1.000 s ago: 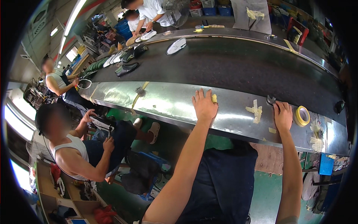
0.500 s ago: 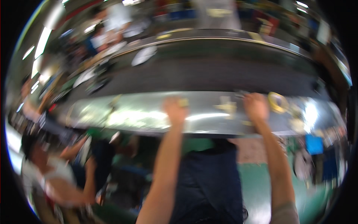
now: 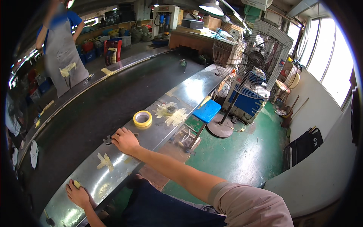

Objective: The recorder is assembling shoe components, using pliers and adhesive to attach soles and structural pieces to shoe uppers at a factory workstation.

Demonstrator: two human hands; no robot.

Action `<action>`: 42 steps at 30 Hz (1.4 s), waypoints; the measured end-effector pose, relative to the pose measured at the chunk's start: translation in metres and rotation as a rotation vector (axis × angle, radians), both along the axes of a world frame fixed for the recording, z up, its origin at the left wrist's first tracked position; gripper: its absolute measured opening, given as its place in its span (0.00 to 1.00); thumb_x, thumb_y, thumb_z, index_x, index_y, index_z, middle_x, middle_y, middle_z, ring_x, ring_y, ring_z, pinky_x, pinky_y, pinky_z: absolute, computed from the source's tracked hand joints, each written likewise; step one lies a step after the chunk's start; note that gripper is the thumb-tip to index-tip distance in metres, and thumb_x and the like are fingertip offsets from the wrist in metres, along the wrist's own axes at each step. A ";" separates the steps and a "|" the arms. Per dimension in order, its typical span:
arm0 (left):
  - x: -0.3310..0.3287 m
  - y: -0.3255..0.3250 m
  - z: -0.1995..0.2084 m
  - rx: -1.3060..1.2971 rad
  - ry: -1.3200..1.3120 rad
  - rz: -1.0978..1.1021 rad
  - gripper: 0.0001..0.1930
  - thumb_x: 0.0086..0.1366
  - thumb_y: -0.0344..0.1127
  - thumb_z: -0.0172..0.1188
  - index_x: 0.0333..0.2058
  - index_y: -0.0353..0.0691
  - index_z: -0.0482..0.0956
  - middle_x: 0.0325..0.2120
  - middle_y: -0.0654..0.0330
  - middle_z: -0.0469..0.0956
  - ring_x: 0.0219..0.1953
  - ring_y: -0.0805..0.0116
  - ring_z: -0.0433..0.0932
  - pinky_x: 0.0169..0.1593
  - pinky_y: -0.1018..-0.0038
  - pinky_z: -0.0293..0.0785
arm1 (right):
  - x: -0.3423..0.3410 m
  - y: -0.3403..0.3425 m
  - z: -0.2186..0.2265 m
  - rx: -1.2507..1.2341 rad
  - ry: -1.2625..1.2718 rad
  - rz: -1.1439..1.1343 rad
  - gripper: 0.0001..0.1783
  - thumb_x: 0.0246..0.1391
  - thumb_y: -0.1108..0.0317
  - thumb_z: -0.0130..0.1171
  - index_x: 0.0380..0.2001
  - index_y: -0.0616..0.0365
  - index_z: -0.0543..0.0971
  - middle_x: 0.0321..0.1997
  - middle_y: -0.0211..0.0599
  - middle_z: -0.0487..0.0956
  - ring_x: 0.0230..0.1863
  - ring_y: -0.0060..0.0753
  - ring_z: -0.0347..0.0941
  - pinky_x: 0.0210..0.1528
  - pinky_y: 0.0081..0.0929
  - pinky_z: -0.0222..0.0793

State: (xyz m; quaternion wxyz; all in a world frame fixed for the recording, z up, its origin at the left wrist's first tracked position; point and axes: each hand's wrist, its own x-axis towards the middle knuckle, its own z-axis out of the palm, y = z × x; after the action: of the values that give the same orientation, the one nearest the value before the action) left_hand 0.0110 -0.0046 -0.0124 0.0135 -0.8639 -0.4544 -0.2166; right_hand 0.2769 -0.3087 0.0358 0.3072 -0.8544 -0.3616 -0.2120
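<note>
My left hand [image 3: 78, 195] lies on the shiny metal ledge [image 3: 149, 140], its fingers spread, beside a small yellow piece [image 3: 77, 184]. Further right along the same ledge, my right hand [image 3: 125, 140] rests with bent fingers near the inner edge, nothing visible in its grasp. A small dark metal piece [image 3: 107, 140] sits just beyond its fingertips; whether they touch is unclear. Between the two hands, crossed strips of masking tape [image 3: 105, 161] stick to the metal. A roll of yellow tape [image 3: 142, 119] lies to the right of my right hand.
The dark conveyor belt [image 3: 102, 100] runs beyond the ledge, with a white shoe-sole-shaped piece [image 3: 34, 154] on it. Across stands a person in a grey apron [image 3: 62, 56]. At right are a blue stool [image 3: 207, 111], a large standing fan [image 3: 254, 59] and more taped strips [image 3: 176, 117].
My view has swung to the right, bringing the fan and windows in and taking the seated person on the left out. Both hands remain on the metal ledge.
</note>
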 end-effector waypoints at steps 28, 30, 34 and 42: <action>-0.002 -0.010 0.017 -0.024 0.051 0.042 0.32 0.68 0.35 0.61 0.72 0.57 0.71 0.74 0.53 0.68 0.77 0.51 0.64 0.77 0.50 0.59 | -0.004 0.004 0.007 0.027 -0.026 -0.039 0.16 0.67 0.54 0.64 0.48 0.52 0.88 0.50 0.33 0.82 0.57 0.41 0.76 0.61 0.40 0.72; -0.003 -0.010 0.016 -0.028 0.049 0.045 0.33 0.68 0.35 0.61 0.72 0.57 0.71 0.74 0.53 0.68 0.77 0.51 0.64 0.78 0.50 0.59 | -0.003 0.003 0.008 -0.012 -0.005 -0.025 0.16 0.67 0.54 0.64 0.48 0.52 0.88 0.50 0.33 0.82 0.57 0.41 0.76 0.61 0.40 0.72; -0.003 -0.008 0.015 -0.028 0.056 0.046 0.33 0.69 0.35 0.62 0.72 0.57 0.71 0.75 0.54 0.67 0.77 0.51 0.63 0.78 0.49 0.58 | -0.001 0.003 0.007 -0.025 -0.009 -0.007 0.15 0.67 0.55 0.64 0.48 0.52 0.88 0.50 0.32 0.82 0.57 0.40 0.76 0.59 0.39 0.71; -0.003 -0.001 0.008 -0.021 0.049 0.026 0.33 0.67 0.34 0.62 0.72 0.55 0.72 0.75 0.51 0.67 0.78 0.48 0.63 0.78 0.50 0.58 | 0.000 0.002 0.005 0.004 -0.039 -0.010 0.14 0.67 0.56 0.65 0.46 0.52 0.87 0.48 0.32 0.81 0.56 0.39 0.75 0.59 0.38 0.70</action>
State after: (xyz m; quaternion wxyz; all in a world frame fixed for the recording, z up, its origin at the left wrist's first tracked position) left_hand 0.0077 -0.0058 -0.0040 0.0182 -0.8631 -0.4674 -0.1904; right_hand 0.2773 -0.3070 0.0404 0.3006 -0.8514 -0.3628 -0.2307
